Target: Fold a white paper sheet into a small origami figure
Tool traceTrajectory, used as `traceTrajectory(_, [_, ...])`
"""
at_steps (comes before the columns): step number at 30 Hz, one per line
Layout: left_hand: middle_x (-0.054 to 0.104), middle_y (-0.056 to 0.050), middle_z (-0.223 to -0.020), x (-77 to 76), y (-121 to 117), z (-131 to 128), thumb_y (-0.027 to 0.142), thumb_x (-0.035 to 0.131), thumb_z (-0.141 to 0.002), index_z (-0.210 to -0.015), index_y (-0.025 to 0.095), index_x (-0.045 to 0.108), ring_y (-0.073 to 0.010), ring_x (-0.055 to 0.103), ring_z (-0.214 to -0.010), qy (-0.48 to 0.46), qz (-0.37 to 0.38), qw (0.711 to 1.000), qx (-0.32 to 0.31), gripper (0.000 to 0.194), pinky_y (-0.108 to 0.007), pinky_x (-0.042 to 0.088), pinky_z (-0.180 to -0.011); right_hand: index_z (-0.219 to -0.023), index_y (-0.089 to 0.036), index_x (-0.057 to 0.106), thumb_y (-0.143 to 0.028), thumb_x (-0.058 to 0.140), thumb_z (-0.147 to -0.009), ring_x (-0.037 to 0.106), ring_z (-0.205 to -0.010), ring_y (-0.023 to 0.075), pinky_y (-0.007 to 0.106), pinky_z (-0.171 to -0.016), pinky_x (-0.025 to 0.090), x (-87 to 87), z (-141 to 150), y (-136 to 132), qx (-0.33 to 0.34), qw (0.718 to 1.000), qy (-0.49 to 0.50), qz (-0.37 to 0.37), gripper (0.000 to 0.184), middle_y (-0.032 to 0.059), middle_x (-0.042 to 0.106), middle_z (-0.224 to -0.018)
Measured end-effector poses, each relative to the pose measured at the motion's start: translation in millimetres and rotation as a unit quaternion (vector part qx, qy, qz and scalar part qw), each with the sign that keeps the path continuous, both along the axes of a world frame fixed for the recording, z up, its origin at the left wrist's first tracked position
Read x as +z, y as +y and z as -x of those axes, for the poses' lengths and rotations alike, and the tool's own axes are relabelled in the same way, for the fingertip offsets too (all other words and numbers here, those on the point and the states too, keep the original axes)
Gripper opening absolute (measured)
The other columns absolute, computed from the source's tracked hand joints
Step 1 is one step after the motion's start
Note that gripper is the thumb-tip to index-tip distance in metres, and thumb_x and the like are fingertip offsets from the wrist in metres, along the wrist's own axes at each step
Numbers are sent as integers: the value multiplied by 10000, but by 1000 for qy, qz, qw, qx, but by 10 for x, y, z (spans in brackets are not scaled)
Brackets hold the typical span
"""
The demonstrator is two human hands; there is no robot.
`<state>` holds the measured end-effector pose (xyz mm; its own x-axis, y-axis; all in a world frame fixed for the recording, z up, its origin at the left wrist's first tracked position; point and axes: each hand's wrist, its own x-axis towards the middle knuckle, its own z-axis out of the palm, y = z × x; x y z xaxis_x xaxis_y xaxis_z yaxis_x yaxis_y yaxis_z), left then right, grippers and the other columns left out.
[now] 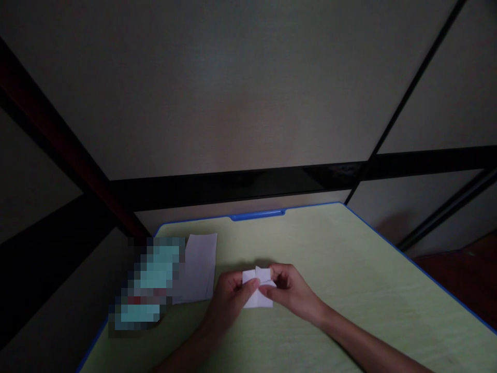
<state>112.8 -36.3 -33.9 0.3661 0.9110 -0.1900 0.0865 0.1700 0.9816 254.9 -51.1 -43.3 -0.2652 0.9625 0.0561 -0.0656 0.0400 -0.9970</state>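
Observation:
A small folded piece of white paper (pixel 258 299) is held between both hands above the table, with creases and flaps showing near its top. My left hand (pixel 232 292) grips its left side, thumb lying across the front. On the right side, my right hand (pixel 289 290) pinches the paper between thumb and fingers, close to a raised flap. The fingertips behind the paper are hidden.
The pale green table (pixel 349 290) has a blue edge and a blue handle (pixel 258 215) at its far side. White paper sheets (pixel 198 267) lie at the left, beside a blurred-out pale teal object (pixel 155 274). Cabinet panels (pixel 240 103) rise behind the table.

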Motion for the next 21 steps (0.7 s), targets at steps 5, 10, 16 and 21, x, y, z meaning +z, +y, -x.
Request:
traceTrajectory(5, [463,17,-460,34,3,-37,334,573,-571,-487,101,535,-87,388,-458,14,1,999,30,250,-194,276,-436,-549,-142,424,-315,610,-613,318,-444,44,176,-427,252,24,-1,43,-64,996,65,11,262,-63,381,-479])
traceTrajectory(10, [466,24,-440,36,-28,-75,266,585,-541,-497,92,563,-88,392,-450,25,6,1000,-6,182,-189,268,-429,-670,-132,549,-316,579,-656,357,-453,58,188,-425,264,28,-22,28,-82,996,34,-3,187,-41,436,-510])
traceTrajectory(16, [555,-5,-514,36,-13,-45,284,598,-557,-583,79,611,-105,451,-493,-6,29,999,45,206,-201,326,-471,-943,-211,439,-167,664,-568,446,-575,85,200,-514,347,-4,27,-7,-54,992,107,-43,440,-46,456,-640])
traceTrajectory(21, [599,-22,-530,35,9,-35,295,635,-519,-594,91,615,-138,524,-533,-56,69,994,59,218,-228,403,-528,-934,-209,387,-144,616,-624,454,-551,81,205,-519,356,-23,20,13,-60,990,115,-52,391,-57,448,-609])
